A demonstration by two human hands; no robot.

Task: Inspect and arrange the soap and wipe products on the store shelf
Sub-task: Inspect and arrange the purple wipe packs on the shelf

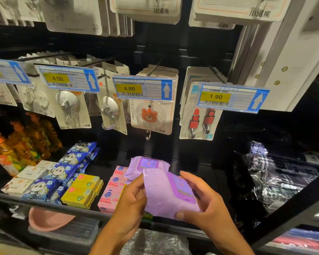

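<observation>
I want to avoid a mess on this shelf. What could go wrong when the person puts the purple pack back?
1. The held purple wipe pack is tilted, gripped only at its edges by the left hand and right hand; it might slip.
2. The second purple pack already leans on the pink soap boxes; stacking there could topple it.

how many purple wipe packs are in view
2. One purple wipe pack is held between the left hand and right hand; the second pack lies on the shelf behind it. More may be hidden underneath.
</observation>
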